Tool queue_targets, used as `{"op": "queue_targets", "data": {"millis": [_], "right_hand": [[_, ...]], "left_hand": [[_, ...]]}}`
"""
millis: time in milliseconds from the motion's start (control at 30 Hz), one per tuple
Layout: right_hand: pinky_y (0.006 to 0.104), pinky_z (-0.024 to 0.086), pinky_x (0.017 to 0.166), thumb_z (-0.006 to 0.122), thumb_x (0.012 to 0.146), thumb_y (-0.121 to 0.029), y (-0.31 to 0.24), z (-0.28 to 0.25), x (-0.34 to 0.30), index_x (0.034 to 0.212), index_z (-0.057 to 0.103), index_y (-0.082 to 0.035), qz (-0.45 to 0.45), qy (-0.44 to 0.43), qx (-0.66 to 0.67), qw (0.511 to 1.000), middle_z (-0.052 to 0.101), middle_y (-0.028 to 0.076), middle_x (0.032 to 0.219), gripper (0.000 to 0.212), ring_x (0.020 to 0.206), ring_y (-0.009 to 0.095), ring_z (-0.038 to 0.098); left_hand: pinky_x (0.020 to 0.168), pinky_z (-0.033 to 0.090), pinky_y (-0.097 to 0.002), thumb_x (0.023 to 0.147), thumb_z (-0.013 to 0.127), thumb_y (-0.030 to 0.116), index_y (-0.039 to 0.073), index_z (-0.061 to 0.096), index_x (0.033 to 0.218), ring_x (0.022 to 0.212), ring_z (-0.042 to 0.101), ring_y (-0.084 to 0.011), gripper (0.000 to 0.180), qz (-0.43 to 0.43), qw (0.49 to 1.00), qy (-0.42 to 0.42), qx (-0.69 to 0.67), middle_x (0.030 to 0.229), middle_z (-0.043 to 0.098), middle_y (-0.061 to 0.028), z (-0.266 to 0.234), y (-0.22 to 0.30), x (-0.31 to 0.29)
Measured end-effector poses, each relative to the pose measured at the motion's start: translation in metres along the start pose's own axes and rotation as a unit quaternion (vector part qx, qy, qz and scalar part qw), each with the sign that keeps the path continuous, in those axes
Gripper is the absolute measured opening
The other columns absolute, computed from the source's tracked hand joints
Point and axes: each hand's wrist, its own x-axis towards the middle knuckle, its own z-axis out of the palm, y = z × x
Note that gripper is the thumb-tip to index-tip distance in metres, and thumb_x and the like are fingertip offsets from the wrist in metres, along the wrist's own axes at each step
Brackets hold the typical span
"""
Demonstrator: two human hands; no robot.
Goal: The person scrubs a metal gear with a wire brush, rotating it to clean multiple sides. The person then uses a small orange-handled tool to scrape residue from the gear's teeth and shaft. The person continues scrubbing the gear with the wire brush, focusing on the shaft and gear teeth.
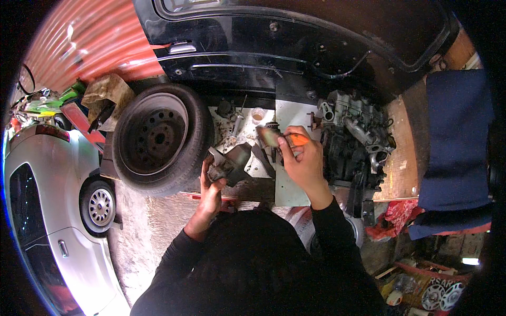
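Observation:
My left hand is closed around a dark, greasy metal car part with a raised lug, held over the bench's near edge. In my right hand is what looks like a flat brush with an orange handle; its wide, brownish end points left. The two held things are apart. Behind my right hand stands a small clear cup of brownish liquid. Dark flat pieces lie on the white bench top between my hands.
A wheel with a tyre leans left of my left hand. To the right sits an engine block. A black car door panel stands behind the bench. A silver car is at far left, and dark blue cloth hangs at right.

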Motion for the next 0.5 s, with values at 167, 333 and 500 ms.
{"op": "queue_targets", "data": {"millis": [167, 333, 500], "right_hand": [[0.0272, 0.057, 0.064, 0.067, 0.089, -0.007, -0.004, 0.009, -0.011, 0.098, 0.059, 0.001, -0.025, 0.038, 0.213, 0.976, 0.068, 0.009, 0.093, 0.015, 0.071, 0.018, 0.071], [0.0232, 0.056, 0.065, 0.065, 0.090, -0.003, -0.011, 0.027, -0.015, 0.102, 0.057, 0.001, -0.062, -0.049, 0.134, 0.988, 0.060, 0.008, 0.105, 0.015, 0.078, 0.014, 0.067], [0.0236, 0.056, 0.067, 0.062, 0.093, -0.002, 0.024, 0.008, 0.001, 0.102, 0.052, 0.003, -0.006, 0.057, 0.160, 0.986, 0.057, 0.008, 0.105, 0.015, 0.082, 0.013, 0.067]], "left_hand": [[0.117, 0.024, -0.0447, 0.079, 0.076, 0.036, 0.006, 0.014, 0.156, 0.141, 0.031, -0.0286, 0.103, 0.020, 0.995, 0.022, 0.096, 0.154, 0.029, -0.0115, -0.001, -0.001, -0.008], [0.115, 0.026, -0.0459, 0.074, 0.078, 0.042, 0.006, 0.020, 0.153, 0.139, 0.034, -0.0291, 0.104, -0.033, 0.996, 0.015, -0.085, 0.150, 0.034, -0.0113, 0.022, 0.018, -0.004], [0.115, 0.026, -0.0442, 0.074, 0.075, 0.037, 0.004, 0.024, 0.152, 0.140, 0.032, -0.0287, 0.100, -0.033, 0.999, -0.002, -0.017, 0.150, 0.033, -0.0135, 0.009, 0.005, -0.009]]}}
